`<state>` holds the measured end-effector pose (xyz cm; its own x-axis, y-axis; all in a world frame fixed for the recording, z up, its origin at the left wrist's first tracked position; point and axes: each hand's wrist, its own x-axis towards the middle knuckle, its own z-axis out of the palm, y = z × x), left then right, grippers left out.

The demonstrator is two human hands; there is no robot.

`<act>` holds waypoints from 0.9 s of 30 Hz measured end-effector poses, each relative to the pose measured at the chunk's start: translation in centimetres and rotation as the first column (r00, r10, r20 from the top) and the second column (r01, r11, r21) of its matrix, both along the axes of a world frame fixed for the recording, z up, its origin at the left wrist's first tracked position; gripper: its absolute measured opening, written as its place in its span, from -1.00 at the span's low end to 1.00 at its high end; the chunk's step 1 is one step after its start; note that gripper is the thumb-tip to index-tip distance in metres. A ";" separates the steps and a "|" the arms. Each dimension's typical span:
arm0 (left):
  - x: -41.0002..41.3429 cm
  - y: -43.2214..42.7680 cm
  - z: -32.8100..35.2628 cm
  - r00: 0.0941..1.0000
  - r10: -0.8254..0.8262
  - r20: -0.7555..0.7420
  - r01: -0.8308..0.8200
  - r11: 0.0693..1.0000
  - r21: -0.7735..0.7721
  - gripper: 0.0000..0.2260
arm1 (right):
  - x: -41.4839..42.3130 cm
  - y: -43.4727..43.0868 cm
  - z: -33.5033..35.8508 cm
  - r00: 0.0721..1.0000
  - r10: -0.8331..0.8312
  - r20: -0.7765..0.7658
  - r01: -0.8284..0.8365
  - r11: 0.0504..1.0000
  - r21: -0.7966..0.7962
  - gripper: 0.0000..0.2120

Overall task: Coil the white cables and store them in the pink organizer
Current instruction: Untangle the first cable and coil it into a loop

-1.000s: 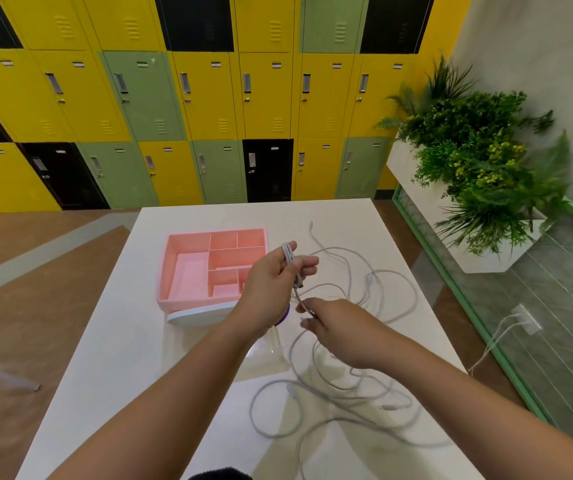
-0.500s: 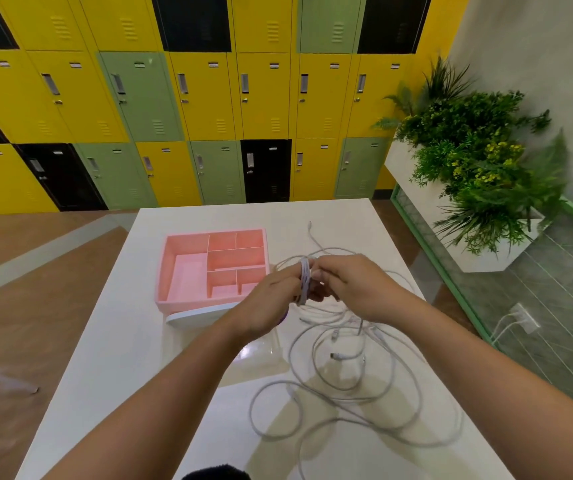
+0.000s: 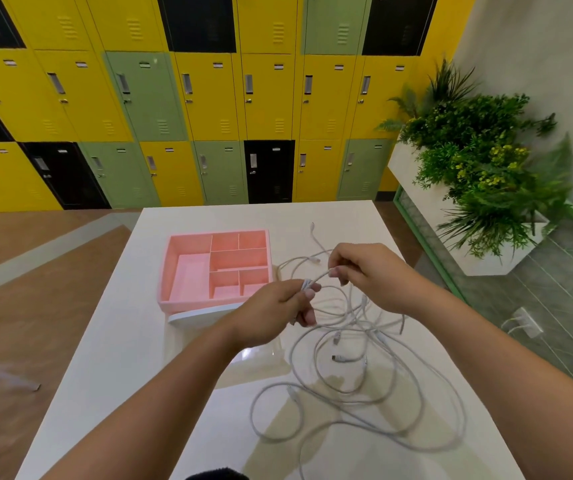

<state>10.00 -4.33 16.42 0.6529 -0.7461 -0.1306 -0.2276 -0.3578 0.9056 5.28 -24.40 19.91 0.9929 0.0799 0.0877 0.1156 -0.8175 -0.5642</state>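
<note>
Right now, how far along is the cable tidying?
Nothing looks stored: the pink organizer shows no cables in its compartments. In hand: the left hand grips a small bundle of white cable, and the right hand pinches its next stretch. Left: the loose cables sprawled on the table need coiling and storing.

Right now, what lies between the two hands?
A short stretch of white cable spans the gap, pinched by the left hand and the right hand; the head view shows it.
</note>
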 end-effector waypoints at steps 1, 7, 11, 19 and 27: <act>-0.2 -0.1 0.1 1.000 -0.008 -0.006 0.008 1.000 0.011 -0.76 | 0.0 0.0 0.0 1.000 0.009 0.007 -0.010 1.000 0.005 -0.91; -1.0 -0.3 0.7 0.997 0.003 -0.079 -0.005 0.999 -0.033 -0.74 | 0.2 -0.3 -0.4 1.000 0.011 0.023 -0.012 1.000 0.011 -0.86; -1.2 -0.3 1.1 0.989 0.043 -0.143 -0.058 0.993 -0.103 -0.71 | 0.5 -0.9 -1.7 0.998 -0.055 0.037 0.052 0.995 0.090 -0.87; -1.7 -0.8 2.5 0.952 0.002 -0.305 -0.090 0.958 -0.274 -0.67 | 0.0 -0.3 -3.8 0.978 -0.201 -0.059 0.209 0.952 0.222 -0.82; -1.6 -0.8 2.8 0.942 -0.039 -0.335 -0.023 0.983 -0.180 -0.65 | 0.0 -0.4 -4.1 0.858 -0.418 0.298 0.332 0.895 0.299 -0.83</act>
<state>8.37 -5.16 19.19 0.5878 -0.7826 -0.2050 0.0982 -0.1825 0.9783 5.33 -24.76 15.78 0.8443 -0.3573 0.3993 0.0491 -0.6906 -0.7216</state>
